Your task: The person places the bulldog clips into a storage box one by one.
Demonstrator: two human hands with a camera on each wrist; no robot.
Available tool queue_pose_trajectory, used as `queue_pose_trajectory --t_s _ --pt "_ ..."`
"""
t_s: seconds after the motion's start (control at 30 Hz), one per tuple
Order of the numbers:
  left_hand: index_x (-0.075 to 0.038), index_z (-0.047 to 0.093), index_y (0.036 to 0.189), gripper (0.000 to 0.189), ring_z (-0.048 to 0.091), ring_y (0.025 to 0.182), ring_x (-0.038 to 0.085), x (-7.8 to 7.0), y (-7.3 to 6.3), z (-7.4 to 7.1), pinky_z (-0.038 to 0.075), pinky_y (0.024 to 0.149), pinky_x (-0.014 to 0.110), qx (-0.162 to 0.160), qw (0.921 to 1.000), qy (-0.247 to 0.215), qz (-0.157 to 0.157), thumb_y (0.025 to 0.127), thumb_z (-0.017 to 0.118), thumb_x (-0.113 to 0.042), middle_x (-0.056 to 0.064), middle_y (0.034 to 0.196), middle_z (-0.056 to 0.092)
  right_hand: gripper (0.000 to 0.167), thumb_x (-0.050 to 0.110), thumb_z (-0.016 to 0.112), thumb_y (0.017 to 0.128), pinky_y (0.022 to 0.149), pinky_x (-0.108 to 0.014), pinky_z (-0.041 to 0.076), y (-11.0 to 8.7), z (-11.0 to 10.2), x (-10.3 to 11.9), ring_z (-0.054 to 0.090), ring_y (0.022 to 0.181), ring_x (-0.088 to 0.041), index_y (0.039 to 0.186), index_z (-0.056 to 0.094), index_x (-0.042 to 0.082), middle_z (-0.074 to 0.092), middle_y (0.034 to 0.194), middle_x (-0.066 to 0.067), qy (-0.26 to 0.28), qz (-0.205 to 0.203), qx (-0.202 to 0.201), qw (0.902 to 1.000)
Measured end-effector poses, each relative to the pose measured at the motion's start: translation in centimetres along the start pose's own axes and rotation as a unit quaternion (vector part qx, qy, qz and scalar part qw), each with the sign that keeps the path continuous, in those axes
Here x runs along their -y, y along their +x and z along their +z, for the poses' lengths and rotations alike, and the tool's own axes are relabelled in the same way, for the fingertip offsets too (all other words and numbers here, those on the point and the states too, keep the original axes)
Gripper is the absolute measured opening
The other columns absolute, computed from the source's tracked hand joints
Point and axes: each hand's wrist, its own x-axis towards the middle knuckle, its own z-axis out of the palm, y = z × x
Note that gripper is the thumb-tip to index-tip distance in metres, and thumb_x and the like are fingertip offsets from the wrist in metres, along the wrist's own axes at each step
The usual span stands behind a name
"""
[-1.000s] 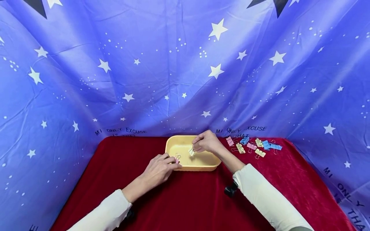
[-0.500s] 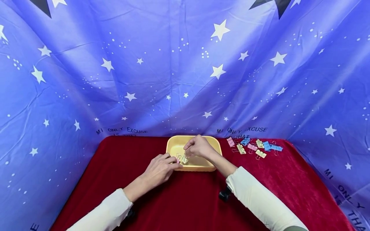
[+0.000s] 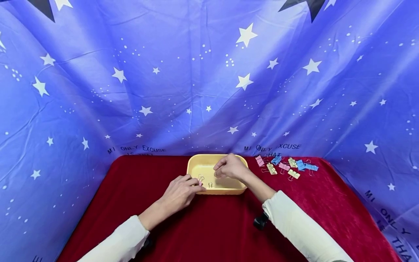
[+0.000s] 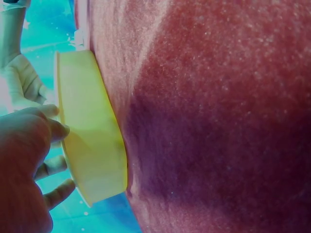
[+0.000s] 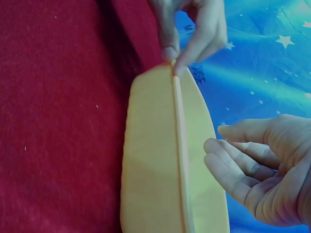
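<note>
A shallow yellow tray [image 3: 203, 168] sits on the red cloth. At its front left corner, my left hand [image 3: 180, 191] pinches the rim, thumb outside and fingers inside, as the right wrist view of the left fingers [image 5: 197, 46] shows. Inside the tray, beside those fingers, is a pink binder clip [image 3: 200, 181], partly hidden by them. Just right of it a yellow binder clip [image 3: 210, 185] lies by the front wall, its wire handles upward. My right hand [image 3: 231, 168] hovers over the tray with relaxed, slightly bent fingers and nothing between them.
Right of the tray, several loose binder clips lie on the red cloth [image 3: 327, 211], among them a pink clip [image 3: 259, 161], a blue clip [image 3: 311, 167] and a yellow clip [image 3: 294, 174]. A blue star-printed curtain [image 3: 183, 80] rises behind and at both sides.
My right hand carried the yellow binder clip left to the tray's front, let go of it beside the pink one, and drew back slightly right. The left hand stayed at the rim.
</note>
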Motion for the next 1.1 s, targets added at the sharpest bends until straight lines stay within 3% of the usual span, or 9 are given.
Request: queue_pose_trajectory --t_s 0.2,0.4,0.63,0.77,1.0,1.1 --pt "-0.032 0.088 0.113 0.034 0.067 0.097 0.013 -0.1 -0.1 -0.1 0.058 0.083 0.031 0.003 0.9999 -0.010 -0.011 0.094 0.080 -0.005 -0.012 0.110 0.080 0.035 -0.002 0.086 0.089 0.091 -0.048 0.070 -0.7 -2.4 -0.8 0.086 0.094 -0.040 0.121 0.078 -0.016 0.085 0.101 -0.023 0.064 0.006 -0.009 0.9979" --pt "-0.031 0.088 0.114 0.035 0.067 0.096 0.013 -0.1 -0.1 0.0 0.058 0.082 0.030 0.000 0.9999 -0.012 -0.007 0.093 0.080 -0.004 -0.012 0.110 0.080 0.033 0.001 0.086 0.090 0.090 -0.045 0.071 -2.1 -5.4 -2.7 0.084 0.085 -0.024 0.119 0.079 -0.013 0.085 0.100 -0.019 0.062 0.000 -0.045 0.9970" --pt "-0.031 0.088 0.112 0.035 0.065 0.093 0.013 -0.1 0.0 0.0 0.056 0.078 0.029 -0.011 0.9999 -0.011 0.000 0.091 0.081 -0.003 -0.012 0.107 0.079 0.036 0.000 0.085 0.092 0.079 -0.036 0.071 -3.9 -8.5 -6.3 0.084 0.082 -0.019 0.122 0.075 -0.018 0.086 0.099 -0.019 0.066 0.003 -0.088 0.9939" --pt "-0.031 0.088 0.112 0.035 0.064 0.092 0.014 -0.1 -0.1 0.1 0.055 0.077 0.029 -0.016 0.9998 -0.013 0.004 0.090 0.081 -0.003 -0.011 0.106 0.079 0.037 0.001 0.086 0.093 0.075 -0.033 0.070 -4.8 -10.1 -8.8 0.083 0.077 -0.014 0.121 0.074 -0.020 0.086 0.093 -0.015 0.051 0.020 -0.112 0.9921" --pt "-0.031 0.088 0.111 0.035 0.066 0.092 0.014 0.0 -0.1 0.0 0.056 0.076 0.029 -0.018 0.9998 -0.011 0.000 0.090 0.082 -0.003 -0.011 0.106 0.079 0.036 0.011 0.086 0.095 0.071 -0.032 0.068 -6.3 -13.3 -13.0 0.082 0.075 -0.015 0.121 0.078 -0.013 0.085 0.086 -0.004 -0.024 0.078 -0.159 0.9838" --pt "-0.031 0.088 0.111 0.035 0.065 0.092 0.014 -0.1 0.0 0.0 0.056 0.077 0.029 -0.017 0.9998 -0.014 0.001 0.090 0.082 -0.003 -0.011 0.106 0.079 0.034 0.010 0.085 0.096 0.070 -0.032 0.068 -6.8 -14.2 -14.3 0.082 0.074 -0.015 0.120 0.077 -0.014 0.085 0.085 -0.003 -0.016 0.092 -0.171 0.9808"
